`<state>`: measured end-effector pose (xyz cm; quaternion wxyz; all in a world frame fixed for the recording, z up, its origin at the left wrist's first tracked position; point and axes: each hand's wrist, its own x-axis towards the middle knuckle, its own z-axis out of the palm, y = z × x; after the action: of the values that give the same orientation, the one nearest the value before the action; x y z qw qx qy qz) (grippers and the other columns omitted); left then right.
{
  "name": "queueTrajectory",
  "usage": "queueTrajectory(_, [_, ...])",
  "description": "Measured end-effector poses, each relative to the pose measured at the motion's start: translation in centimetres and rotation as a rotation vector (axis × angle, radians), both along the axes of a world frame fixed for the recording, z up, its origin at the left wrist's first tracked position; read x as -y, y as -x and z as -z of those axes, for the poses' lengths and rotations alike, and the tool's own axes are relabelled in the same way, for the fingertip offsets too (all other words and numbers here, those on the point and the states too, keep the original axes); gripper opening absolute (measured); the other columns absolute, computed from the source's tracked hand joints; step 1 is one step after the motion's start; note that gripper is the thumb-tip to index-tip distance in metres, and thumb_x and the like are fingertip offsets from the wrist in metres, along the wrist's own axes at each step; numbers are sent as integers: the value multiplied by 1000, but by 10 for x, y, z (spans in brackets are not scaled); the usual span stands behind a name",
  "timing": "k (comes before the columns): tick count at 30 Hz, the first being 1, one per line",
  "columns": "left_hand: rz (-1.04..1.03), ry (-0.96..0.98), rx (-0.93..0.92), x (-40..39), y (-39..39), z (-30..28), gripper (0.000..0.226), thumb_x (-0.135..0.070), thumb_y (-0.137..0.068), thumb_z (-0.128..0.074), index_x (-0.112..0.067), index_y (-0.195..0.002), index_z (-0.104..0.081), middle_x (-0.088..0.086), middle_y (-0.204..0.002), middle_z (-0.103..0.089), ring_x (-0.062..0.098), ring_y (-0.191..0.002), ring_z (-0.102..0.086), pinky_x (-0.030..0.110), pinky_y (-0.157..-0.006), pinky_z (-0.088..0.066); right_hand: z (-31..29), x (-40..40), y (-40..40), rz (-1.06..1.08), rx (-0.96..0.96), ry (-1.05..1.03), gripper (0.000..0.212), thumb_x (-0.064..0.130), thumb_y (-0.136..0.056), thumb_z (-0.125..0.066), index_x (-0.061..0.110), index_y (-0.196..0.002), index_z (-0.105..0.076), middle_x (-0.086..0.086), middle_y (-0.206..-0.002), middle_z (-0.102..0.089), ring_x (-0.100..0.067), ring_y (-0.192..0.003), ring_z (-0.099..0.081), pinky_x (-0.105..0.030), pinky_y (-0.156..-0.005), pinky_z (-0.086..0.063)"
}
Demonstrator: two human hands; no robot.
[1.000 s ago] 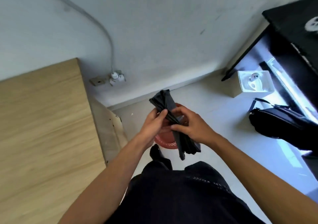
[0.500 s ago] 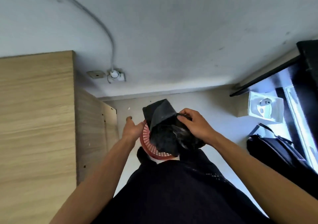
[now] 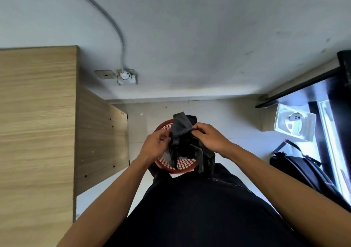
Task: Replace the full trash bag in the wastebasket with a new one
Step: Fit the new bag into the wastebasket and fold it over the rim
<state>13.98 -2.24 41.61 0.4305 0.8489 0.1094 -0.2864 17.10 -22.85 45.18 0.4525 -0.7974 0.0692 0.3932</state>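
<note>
A red mesh wastebasket (image 3: 182, 168) stands on the floor just in front of my legs. Above it I hold a crumpled black trash bag (image 3: 187, 144), partly unfolded, its loose end hanging down over the basket's right side. My left hand (image 3: 154, 145) pinches the bag's left edge with fingertips. My right hand (image 3: 210, 139) grips the bag's upper right part with curled fingers. The bag hides most of the basket's inside.
A wooden cabinet (image 3: 47, 123) fills the left side. A wall socket with a plugged cable (image 3: 124, 76) sits on the wall ahead. To the right are a white open box (image 3: 293, 124), a black bag (image 3: 302, 168) on the floor, and a dark table edge (image 3: 303, 89).
My left hand, off the bag half a second ago, has come back and pinches its left edge. The bag has opened out further from its folded strip and hangs lower over the basket.
</note>
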Motion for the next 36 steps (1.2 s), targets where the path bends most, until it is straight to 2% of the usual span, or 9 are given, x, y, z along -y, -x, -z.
queueTrajectory(5, [-9,72,0,-26,-5,-12,14,-22,-101,-42,-13,-98,-53,1,-88,-62,17,-82,-55,26,-66,-41,-5,-7,9,27,2,72,21,27,-101,-47,20,-89,-62,5,-78,-59,-12,-73,-53,-25,-66,-37])
queueTrajectory(9, [59,138,-42,-40,-3,-19,19,-33,-102,-42,-18,-103,-54,-1,-96,-64,15,-89,-58,24,-71,-42,-8,-16,22,78,-43,126,26,26,-100,-45,27,-80,-62,4,-86,-64,-15,-84,-60,-26,-69,-41])
queueTrajectory(12, [156,217,-104,-50,3,-17,25,-50,-93,-54,-27,-104,-54,-7,-105,-66,8,-94,-62,23,-75,-48,-6,-20,32,157,-72,140,26,23,-99,-44,23,-90,-68,1,-98,-68,-19,-94,-62,-29,-77,-46])
queueTrajectory(14, [277,217,-127,-57,5,-11,30,-49,-86,-65,-30,-107,-53,-10,-105,-64,8,-92,-64,24,-77,-51,-3,-21,38,176,-39,180,27,23,-99,-42,21,-99,-69,1,-105,-67,-19,-98,-61,-31,-82,-44])
queueTrajectory(19, [390,-95,64,-65,4,15,14,-23,-90,-66,-17,-102,-66,4,-100,-60,24,-100,-57,31,-85,-44,16,-17,50,185,186,501,19,33,-95,-48,25,-94,-65,-2,-103,-69,-25,-94,-60,-32,-75,-42])
queueTrajectory(22, [323,-316,103,-63,7,27,19,-25,-89,-65,-24,-107,-71,6,-102,-61,26,-105,-52,37,-91,-43,35,-15,55,108,283,730,23,35,-92,-51,23,-99,-70,-5,-101,-69,-31,-102,-56,-39,-84,-43])
queueTrajectory(28, [11,-257,-121,-39,20,114,3,-27,-90,-58,-29,-88,-57,1,-91,-73,25,-76,-70,38,-74,-57,129,-14,64,-15,277,879,25,34,-95,-53,25,-110,-70,-8,-113,-56,-32,-112,-43,-41,-89,-33])
queueTrajectory(32, [-79,-294,-114,-26,18,201,4,-23,-92,-59,-20,-95,-59,2,-90,-72,20,-84,-67,27,-71,-46,217,-14,61,-58,254,818,24,30,-97,-53,24,-114,-69,-6,-111,-62,-28,-105,-55,-37,-86,-38])
queueTrajectory(36, [-122,-334,-39,-22,-8,274,7,-28,-93,-60,-21,-95,-61,3,-91,-74,22,-86,-69,40,-80,-56,283,-19,33,137,312,721,22,28,-99,-51,23,-112,-68,-2,-108,-71,-26,-97,-66,-32,-86,-46])
